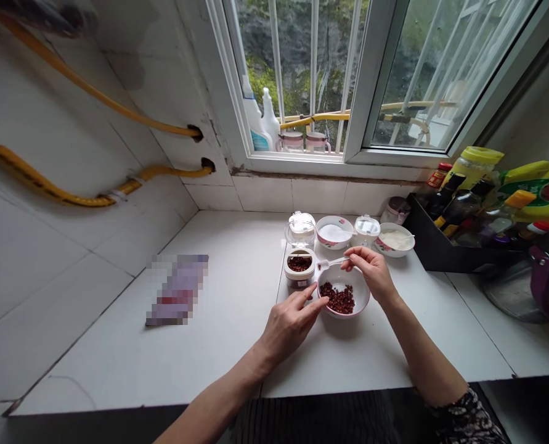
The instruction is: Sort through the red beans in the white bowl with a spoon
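Note:
A white bowl with a pink rim [361,300] holds dark red-brown dried bits [340,300]. My right hand [369,269] pinches the handle of a small white spoon [333,263] above the bowl's far rim, and the spoon's head is near the jar. My left hand [293,319] is at the bowl's left side, fingers apart, with fingertips at the rim. Just left of the bowl stands a small open jar [299,281] with similar dark bits inside. Whether the spoon carries anything is too small to tell.
Behind are a lidded jar [300,229], a bowl of white grains [334,232], another clear jar [367,228] and a bowl of pale powder [395,239]. A black box of bottles [454,250] stands at right, beside a pot. A blurred purple packet [180,290] lies left.

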The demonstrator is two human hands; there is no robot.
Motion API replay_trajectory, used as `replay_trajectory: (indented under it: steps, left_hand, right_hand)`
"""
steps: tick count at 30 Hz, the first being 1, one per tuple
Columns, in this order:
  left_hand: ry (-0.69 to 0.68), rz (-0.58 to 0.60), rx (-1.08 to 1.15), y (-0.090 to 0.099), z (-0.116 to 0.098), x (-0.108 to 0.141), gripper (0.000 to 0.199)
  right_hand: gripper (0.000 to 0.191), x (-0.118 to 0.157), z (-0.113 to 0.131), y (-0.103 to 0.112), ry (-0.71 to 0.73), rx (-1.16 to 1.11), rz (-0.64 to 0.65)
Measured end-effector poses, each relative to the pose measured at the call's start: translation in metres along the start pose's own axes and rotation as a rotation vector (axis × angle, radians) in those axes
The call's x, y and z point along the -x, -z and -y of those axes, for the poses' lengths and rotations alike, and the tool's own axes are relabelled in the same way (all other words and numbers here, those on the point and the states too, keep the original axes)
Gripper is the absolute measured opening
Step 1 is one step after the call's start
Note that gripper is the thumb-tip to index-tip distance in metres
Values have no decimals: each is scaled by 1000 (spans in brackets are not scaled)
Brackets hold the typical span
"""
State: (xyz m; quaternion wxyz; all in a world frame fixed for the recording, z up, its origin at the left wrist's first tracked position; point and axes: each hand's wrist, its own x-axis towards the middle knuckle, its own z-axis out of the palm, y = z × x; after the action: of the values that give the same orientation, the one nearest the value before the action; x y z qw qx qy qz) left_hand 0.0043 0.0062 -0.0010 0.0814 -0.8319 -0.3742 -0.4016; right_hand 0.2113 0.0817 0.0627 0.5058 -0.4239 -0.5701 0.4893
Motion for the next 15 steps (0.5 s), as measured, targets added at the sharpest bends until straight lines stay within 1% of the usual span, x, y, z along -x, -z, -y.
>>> replay_trajectory:
  steps: [3,6,8,9,10,12,15]
  left_hand:
    - [0,-5,2,0,0,1,25]
    - [1,5,-11,0,1,1,27]
    - [0,15,-17,0,1,1,28]
    - [-2,15,-17,0,1,1,28]
    - [-2,14,-17,0,1,1,28]
    - [-3,1,-12,0,0,0,27]
    - [-3,-14,5,0,0,0,25]
  right_hand:
    - [20,7,1,-16,134,76,-10]
    - [16,14,0,-30,361,348,37]
    - [19,16,1,-33,522,540,98]
    - [20,17,1,-33,579,598,117]
    - [21,17,2,-30,612,626,117]
    - [20,16,5,-22,618,632,50]
    - [17,12,9,-2,532,674,-82]
